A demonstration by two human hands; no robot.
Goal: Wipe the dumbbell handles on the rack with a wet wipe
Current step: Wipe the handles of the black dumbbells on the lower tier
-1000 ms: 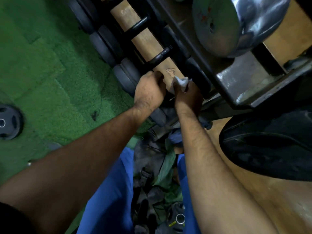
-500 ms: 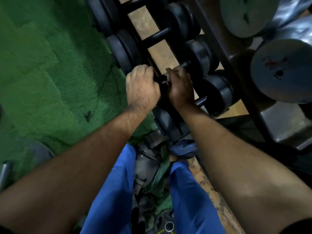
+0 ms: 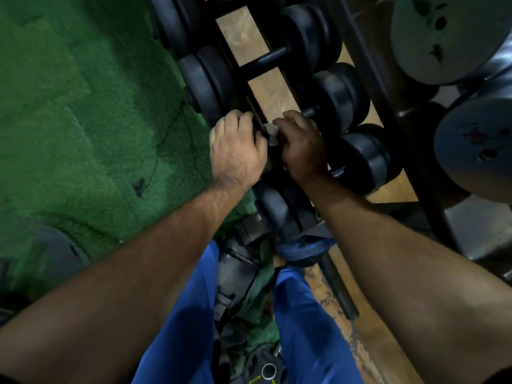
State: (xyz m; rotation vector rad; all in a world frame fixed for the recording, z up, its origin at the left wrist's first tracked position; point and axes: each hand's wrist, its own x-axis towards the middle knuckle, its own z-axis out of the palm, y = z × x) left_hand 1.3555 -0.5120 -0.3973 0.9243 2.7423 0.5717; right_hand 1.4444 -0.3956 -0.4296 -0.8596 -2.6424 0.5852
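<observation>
Left hand [image 3: 238, 151]: back of the hand up, fingers curled over and down onto the near end of a black rubber dumbbell on the low rack, gripping it; what lies under the palm is hidden. Right hand [image 3: 302, 145]: fingers curled round the thin dark metal handle [image 3: 311, 112] of that same dumbbell, with a small crumpled white wet wipe [image 3: 271, 133] pinched under its fingertips and showing in the gap between the two hands. The two hands sit just beside each other, knuckles nearly touching. Just beyond the right hand: the far black round head [image 3: 340, 98] of the gripped dumbbell. Past both hands: another black dumbbell [image 3: 271, 59] lying across the dark steel rack rails [image 3: 257, 117], its handle bare, over a tan wooden floor strip [image 3: 241, 26]. To the near right of the right hand: a further black dumbbell head [image 3: 365, 159]. Far right of the hands: large grey metal round weights [image 3: 476, 145] on a higher tier, blurred. Left of the left hand: green artificial turf [image 3: 83, 106]. Below the hands, toward the person: both bare forearms and blue trouser legs [image 3: 182, 328], with dark indistinct clutter between them.
</observation>
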